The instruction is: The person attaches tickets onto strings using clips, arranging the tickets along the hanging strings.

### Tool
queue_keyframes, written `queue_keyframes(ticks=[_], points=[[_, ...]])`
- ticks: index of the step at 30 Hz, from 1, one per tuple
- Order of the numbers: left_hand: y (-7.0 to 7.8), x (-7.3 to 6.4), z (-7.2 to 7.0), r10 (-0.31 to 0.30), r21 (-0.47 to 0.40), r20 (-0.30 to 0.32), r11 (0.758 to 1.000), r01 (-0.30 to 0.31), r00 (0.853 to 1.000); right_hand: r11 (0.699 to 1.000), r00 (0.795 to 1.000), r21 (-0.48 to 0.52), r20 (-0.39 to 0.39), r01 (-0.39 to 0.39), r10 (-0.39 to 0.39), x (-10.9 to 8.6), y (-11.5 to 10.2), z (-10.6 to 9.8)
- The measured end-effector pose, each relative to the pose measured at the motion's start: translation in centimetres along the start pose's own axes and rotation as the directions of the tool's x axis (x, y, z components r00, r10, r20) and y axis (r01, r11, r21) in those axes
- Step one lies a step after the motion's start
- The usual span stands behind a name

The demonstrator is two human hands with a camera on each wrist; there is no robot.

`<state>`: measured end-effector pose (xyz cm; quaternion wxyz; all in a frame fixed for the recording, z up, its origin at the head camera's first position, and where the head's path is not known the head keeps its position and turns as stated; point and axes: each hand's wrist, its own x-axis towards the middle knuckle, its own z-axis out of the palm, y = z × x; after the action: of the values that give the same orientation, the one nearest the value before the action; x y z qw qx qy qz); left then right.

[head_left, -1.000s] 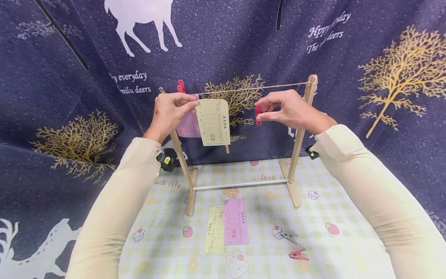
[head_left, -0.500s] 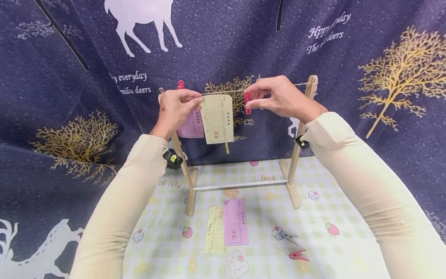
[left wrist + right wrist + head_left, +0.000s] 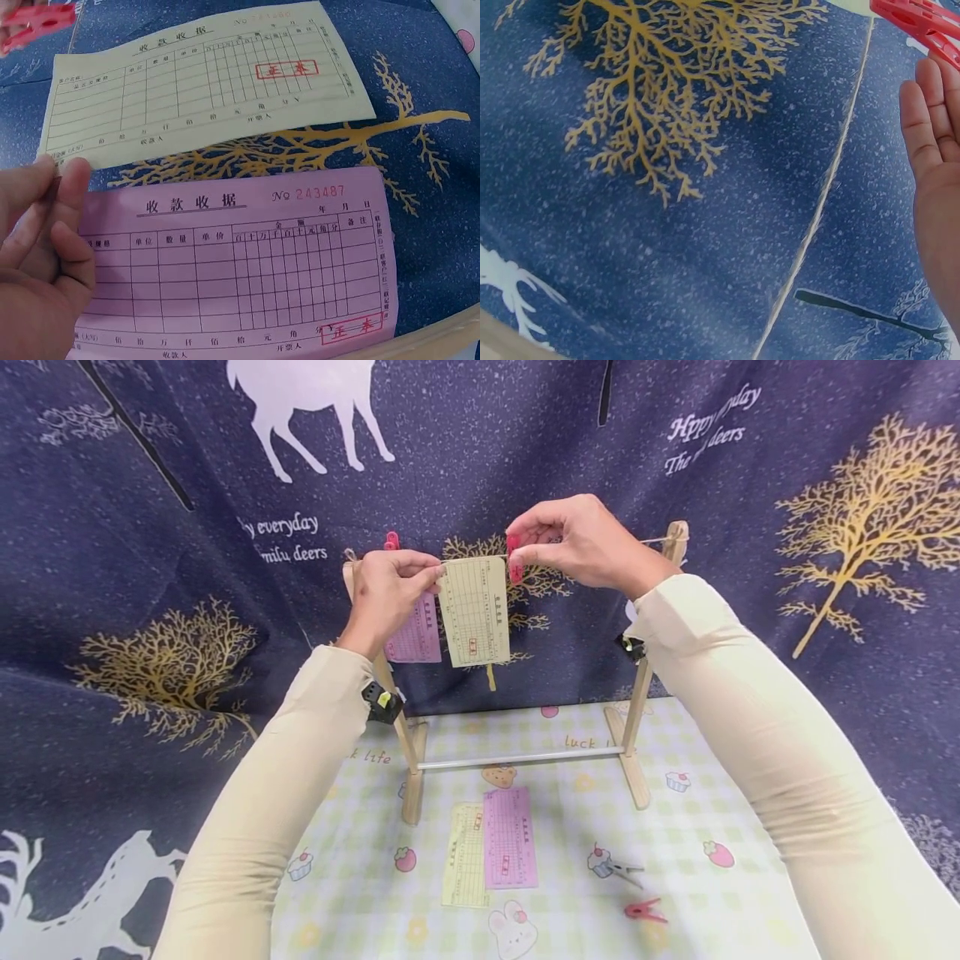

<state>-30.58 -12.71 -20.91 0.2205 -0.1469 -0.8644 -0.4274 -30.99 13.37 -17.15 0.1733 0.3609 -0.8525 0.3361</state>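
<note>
My left hand (image 3: 393, 593) pinches a pale yellow receipt slip (image 3: 476, 610) by its upper left corner, its top edge right at the string (image 3: 832, 165). In the left wrist view the yellow slip (image 3: 202, 82) shows printed columns and a red stamp. Close beside it hangs a pink receipt slip (image 3: 232, 262), below a red clothespin (image 3: 392, 541) on the string. My right hand (image 3: 581, 543) pinches another red clothespin (image 3: 514, 558) near the yellow slip's upper right corner. Part of that clothespin (image 3: 922, 19) shows at the top of the right wrist view.
A wooden frame (image 3: 637, 710) with a white lower bar (image 3: 525, 758) carries the string. On the checkered cloth lie a yellow slip (image 3: 462, 860), a pink slip (image 3: 512, 839), a grey clothespin (image 3: 624, 870) and a red one (image 3: 645, 910). A dark curtain (image 3: 480, 443) hangs behind.
My left hand has shifted the yellow slip slightly right and up to the string. My right hand has moved left and upward, bringing its clothespin close to the slip's top corner.
</note>
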Motion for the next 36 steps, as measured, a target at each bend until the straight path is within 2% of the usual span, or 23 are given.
queue_keyframes(ticks=[7, 16, 24, 30, 36], points=[[0.2, 0.1, 0.4, -0.016, 0.022, -0.006, 1.000, 0.017, 1.000, 0.998, 0.998, 0.040, -0.030, 0.057, -0.056, 1.7, -0.8, 0.7], [0.4, 0.0, 0.4, -0.032, 0.050, -0.014, 0.998, 0.033, 0.999, 0.994, 0.996, 0.067, -0.038, 0.081, -0.079, 3.1, -1.5, 1.7], [0.6, 0.0, 0.5, -0.053, 0.046, -0.019, 0.997, 0.054, 0.998, 0.997, 0.996, 0.037, -0.065, 0.066, -0.063, 3.9, -1.8, 2.1], [0.5, 0.0, 0.6, -0.013, 0.078, -0.037, 0.997, 0.016, 0.999, 0.995, 0.991, 0.060, -0.110, 0.083, -0.076, 4.4, -1.7, 2.8], [0.6, 0.0, 0.8, -0.017, 0.036, -0.035, 0.999, 0.019, 0.999, 0.996, 0.992, 0.075, -0.116, 0.053, -0.044, 4.5, -1.5, 3.4]])
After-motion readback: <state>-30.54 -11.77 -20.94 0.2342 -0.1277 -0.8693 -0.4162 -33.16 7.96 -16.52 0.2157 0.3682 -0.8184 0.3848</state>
